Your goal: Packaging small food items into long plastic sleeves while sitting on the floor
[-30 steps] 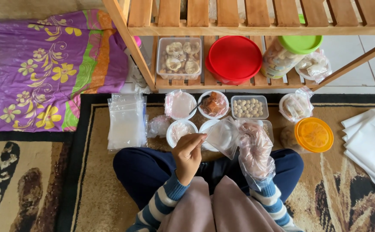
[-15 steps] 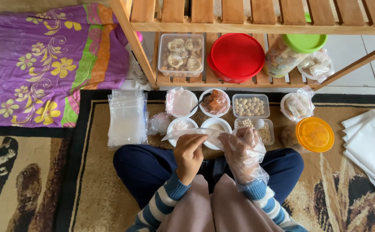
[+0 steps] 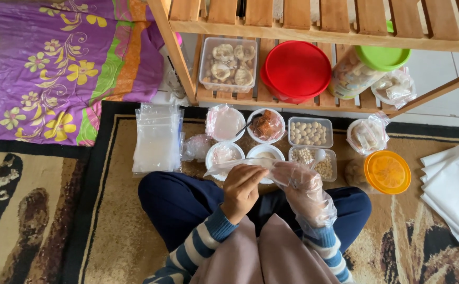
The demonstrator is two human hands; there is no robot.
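While a seated person in dark trousers and striped sleeves works cross-legged at lower centre of the frame, both hands meet over the knees on a small clear plastic bag. Stretched flat, the bag's long axis runs left to right, one end pointing toward the left of the frame. The bare left hand has its fingers curled together, pinching the bag's upper edge. The right hand, covered by a loose clear plastic glove, closes on the bag's right end; how tightly cannot be told through the film. Just beyond the hands, on the patterned rug, stand two white bowls and clear tubs of pale round snacks. A stack of clear bags lies to the left, an orange-lidded jar to the right. Farther up, a wooden rack holds a red-lidded container and a green-lidded jar.
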